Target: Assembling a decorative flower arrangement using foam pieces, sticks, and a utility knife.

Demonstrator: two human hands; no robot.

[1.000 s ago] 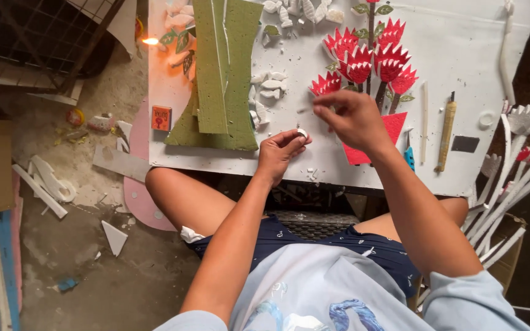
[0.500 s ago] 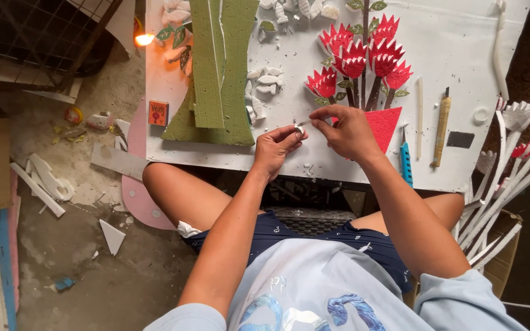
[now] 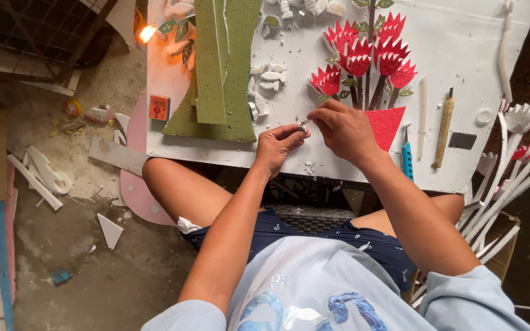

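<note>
My left hand and my right hand meet over the white foam board, both pinching one small white foam piece between their fingertips. Just beyond my right hand stands a craft of red foam flowers with dark stems in a red pot shape. Left of my hands lie green foam strips and several small white petal pieces.
A blue cutter, a wooden-handled tool, a white stick and a black square lie right of the pot. A lit candle flame and small red box sit at the left. White foam stems lean at right. Scraps litter the floor.
My hands have drawn together at the board's near edge, and my right hand has come down from the flowers to the small white piece. The view has shifted slightly.
</note>
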